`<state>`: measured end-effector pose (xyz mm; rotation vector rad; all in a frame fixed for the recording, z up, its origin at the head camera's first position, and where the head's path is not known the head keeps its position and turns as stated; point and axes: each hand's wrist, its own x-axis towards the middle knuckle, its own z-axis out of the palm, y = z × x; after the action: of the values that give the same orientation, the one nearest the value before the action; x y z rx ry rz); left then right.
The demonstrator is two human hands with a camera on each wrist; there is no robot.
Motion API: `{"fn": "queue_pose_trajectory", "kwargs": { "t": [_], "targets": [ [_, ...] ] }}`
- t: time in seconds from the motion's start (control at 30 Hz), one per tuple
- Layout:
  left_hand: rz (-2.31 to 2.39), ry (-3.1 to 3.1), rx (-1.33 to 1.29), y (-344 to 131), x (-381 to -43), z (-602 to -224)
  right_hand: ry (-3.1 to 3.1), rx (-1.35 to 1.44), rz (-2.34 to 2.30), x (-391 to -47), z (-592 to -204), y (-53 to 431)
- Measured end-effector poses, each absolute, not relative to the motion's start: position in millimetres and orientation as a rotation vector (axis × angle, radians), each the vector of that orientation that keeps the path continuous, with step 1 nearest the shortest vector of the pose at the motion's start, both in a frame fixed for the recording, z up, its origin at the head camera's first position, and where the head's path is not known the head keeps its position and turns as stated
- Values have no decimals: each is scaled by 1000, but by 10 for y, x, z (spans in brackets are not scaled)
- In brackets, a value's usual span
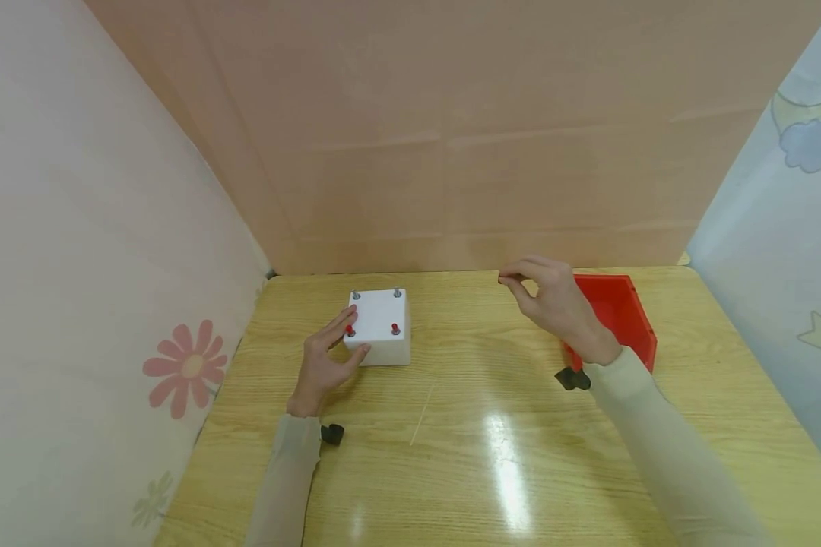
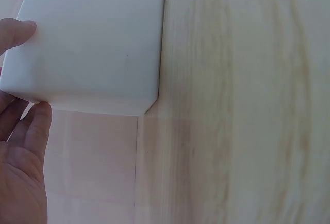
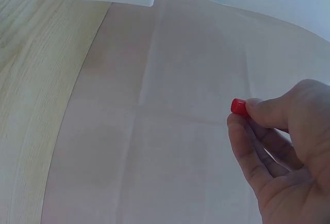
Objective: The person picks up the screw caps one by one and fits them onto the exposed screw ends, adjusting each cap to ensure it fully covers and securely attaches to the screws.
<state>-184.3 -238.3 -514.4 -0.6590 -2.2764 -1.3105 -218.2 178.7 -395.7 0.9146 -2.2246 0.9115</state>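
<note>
A white box (image 1: 383,313) stands on the table left of centre, with a metal bolt rising from each top corner. Red caps (image 1: 394,327) cover the two near bolts, while the two far bolts (image 1: 397,292) are bare metal. My left hand (image 1: 323,370) grips the box at its near left corner, thumb on the front face and fingers along the left side. To the right, above the table's far edge, my right hand (image 1: 554,300) pinches a small red cap (image 3: 238,107) between thumb and fingertips, apart from the box.
An open red bin (image 1: 626,315) sits on the wooden table (image 1: 465,471) at the right, partly hidden by my right hand and wrist. Behind the table rises a brown paper-like backdrop (image 1: 451,152). Patterned walls flank both sides.
</note>
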Motion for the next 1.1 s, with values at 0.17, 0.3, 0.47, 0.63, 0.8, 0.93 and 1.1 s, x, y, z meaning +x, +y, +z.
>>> {"fn": "queue_pose_trajectory", "kwargs": {
  "t": [0.17, 0.3, 0.47, 0.63, 0.8, 0.93, 1.1],
  "targets": [
    [-1303, -2274, -663, -2389, -1860, -5156, -2207, 928, 910, -2192, -3932, 1734],
    [-1319, -2254, -682, -2394, -1864, -5166, -2196, 945, 926, -2214, -3920, 1701],
    [-1320, -2256, -690, -2403, -1857, -5169, -2211, 945, 941, -2232, -3897, 1658],
    [-1323, -2260, -678, -2413, -1851, -5172, -2231, 931, 929, -2240, -3867, 1616],
    [-1335, -2252, -681, -2414, -1853, -5169, -2229, 926, 922, -2254, -3856, 1576],
    [-1336, -2248, -687, -2410, -1857, -5164, -2213, 939, 936, -2269, -3852, 1540],
    [-1331, -2271, -671, -2417, -1860, -5165, -2218, 951, 948, -2276, -3826, 1496]
  ]
}}
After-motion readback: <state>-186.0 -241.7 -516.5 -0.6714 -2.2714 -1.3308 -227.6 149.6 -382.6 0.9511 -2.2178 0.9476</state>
